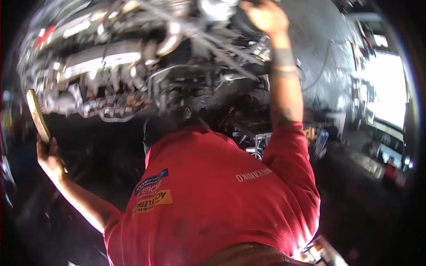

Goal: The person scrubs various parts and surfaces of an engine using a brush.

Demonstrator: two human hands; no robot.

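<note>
My left hand (51,159) is out at the far left, closed around the lower end of a wooden brush (37,116). The brush is long, flat and pale, and points upward; a dark strip that looks like bristles runs along its inner side. My right arm stretches up to the top edge, where my right hand (266,20) is beside a bright, round metal part (217,9). Motion smears that hand's fingers, and the frame's edge cuts part of it off. Whether it touches the metal cannot be made out.
Blurred machinery (102,62) with pipes and rods fills the upper left and middle. A grey panel (317,57) stands right of my right arm. Metal tools or parts (257,144) lie beyond my red shirt (213,190). A bright opening (386,88) is at the far right.
</note>
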